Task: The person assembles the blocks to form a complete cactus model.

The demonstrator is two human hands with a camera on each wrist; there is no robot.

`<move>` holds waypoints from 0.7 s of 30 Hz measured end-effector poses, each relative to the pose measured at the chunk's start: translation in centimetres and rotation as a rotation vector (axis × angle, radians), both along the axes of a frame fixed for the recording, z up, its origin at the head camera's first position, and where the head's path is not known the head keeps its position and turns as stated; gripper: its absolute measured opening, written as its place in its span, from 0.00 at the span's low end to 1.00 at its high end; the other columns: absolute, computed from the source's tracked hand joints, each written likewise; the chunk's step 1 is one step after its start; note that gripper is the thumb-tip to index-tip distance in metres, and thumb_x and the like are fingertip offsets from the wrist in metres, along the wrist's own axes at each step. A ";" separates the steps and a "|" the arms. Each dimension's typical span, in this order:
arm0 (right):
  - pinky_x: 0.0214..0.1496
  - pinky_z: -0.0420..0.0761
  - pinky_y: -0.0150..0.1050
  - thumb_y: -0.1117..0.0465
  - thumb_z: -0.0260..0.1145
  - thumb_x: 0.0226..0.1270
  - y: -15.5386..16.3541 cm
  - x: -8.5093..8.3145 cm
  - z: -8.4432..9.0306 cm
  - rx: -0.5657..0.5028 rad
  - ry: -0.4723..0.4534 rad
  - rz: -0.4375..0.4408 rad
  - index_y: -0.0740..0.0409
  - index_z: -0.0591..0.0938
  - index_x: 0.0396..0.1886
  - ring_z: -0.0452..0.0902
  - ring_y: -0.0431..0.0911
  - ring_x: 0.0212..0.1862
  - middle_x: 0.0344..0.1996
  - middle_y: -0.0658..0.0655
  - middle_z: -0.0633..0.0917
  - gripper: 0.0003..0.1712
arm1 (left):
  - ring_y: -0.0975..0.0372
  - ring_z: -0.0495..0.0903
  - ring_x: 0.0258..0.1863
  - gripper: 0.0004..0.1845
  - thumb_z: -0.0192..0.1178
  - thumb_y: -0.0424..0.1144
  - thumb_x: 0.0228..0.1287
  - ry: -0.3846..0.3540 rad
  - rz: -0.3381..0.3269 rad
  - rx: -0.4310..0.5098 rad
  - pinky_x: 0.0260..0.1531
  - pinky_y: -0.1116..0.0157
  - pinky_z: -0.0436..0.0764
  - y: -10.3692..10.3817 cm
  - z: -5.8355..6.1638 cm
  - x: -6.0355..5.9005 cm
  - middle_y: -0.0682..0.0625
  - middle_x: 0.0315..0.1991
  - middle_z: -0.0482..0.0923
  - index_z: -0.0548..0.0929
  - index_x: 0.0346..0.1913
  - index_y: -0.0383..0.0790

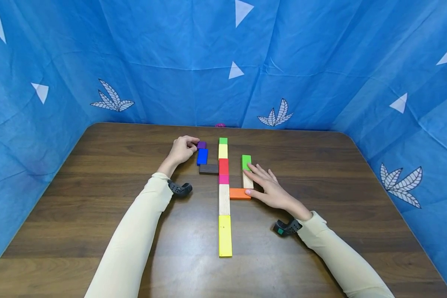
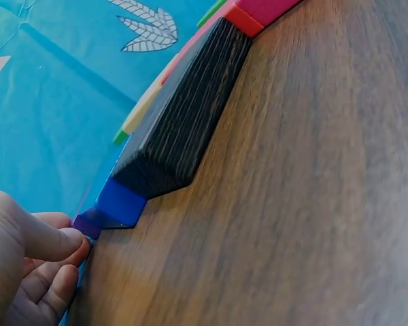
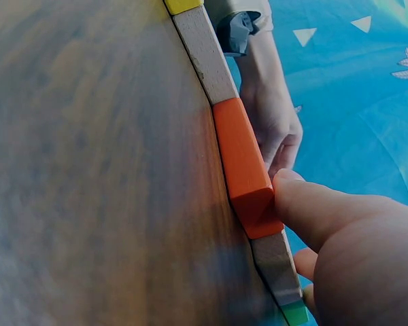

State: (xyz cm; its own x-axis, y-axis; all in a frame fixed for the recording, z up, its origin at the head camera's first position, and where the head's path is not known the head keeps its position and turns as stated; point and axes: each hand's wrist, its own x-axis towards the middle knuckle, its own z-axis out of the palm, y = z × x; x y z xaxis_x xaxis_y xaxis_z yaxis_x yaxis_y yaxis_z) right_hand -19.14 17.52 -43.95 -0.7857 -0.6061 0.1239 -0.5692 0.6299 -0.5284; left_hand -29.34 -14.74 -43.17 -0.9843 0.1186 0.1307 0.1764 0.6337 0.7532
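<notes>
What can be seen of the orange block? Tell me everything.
The orange block is a flat rectangular piece, looking like painted wood, lying crosswise on the wooden table. Its left end butts against the pale plank in the long central row. A second pale block meets its far edge at the right end. The right hand touches its right end with the thumb tip; the right wrist view shows this contact closely.
</notes>
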 end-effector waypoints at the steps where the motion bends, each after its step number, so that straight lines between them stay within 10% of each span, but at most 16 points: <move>1: 0.64 0.35 0.62 0.42 0.55 0.60 0.0 0.0 0.0 0.001 0.001 0.000 0.46 0.58 0.67 0.39 0.54 0.70 0.69 0.50 0.51 0.37 | 0.57 0.77 0.37 0.16 0.54 0.27 0.55 -0.005 -0.004 0.002 0.40 0.62 0.74 0.0 0.0 0.0 0.42 0.46 0.76 0.79 0.49 0.35; 21: 0.64 0.35 0.61 0.43 0.55 0.60 0.1 0.1 -0.1 0.006 0.003 -0.005 0.46 0.58 0.67 0.39 0.54 0.70 0.69 0.50 0.50 0.37 | 0.57 0.77 0.36 0.16 0.53 0.26 0.57 0.013 -0.020 0.002 0.39 0.62 0.75 0.6 -0.1 0.2 0.43 0.46 0.76 0.78 0.49 0.35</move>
